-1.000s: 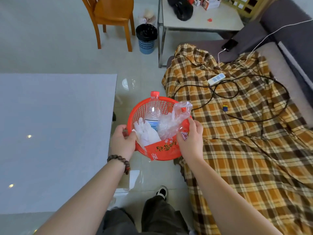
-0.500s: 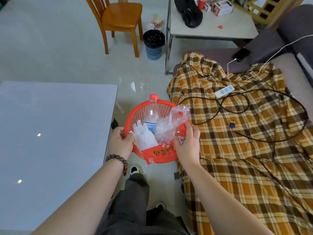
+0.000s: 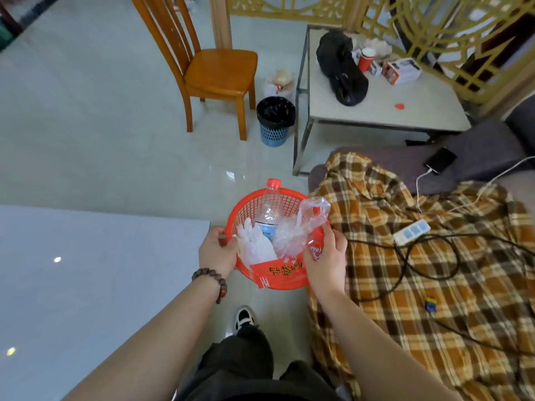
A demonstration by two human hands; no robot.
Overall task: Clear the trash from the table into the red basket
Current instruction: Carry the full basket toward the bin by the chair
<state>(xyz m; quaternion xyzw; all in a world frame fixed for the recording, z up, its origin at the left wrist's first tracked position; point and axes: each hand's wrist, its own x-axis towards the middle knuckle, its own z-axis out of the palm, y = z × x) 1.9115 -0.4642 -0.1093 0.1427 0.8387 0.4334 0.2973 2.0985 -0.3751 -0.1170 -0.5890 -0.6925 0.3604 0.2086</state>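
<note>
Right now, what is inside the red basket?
In the red basket: a clear plastic bottle with a red cap, white crumpled paper, a clear plastic bag and a red printed packet. Anything beneath them is covered.

I see a glossy pale tiled floor [image 3: 95, 134], an orange wooden chair [image 3: 215, 70] beside a black-lined blue bin [image 3: 275, 121], a grey metal-legged side table [image 3: 385, 108] (cluttered), and a plaid-covered sofa [image 3: 434, 285] before a gold lattice screen [image 3: 434, 27].
</note>
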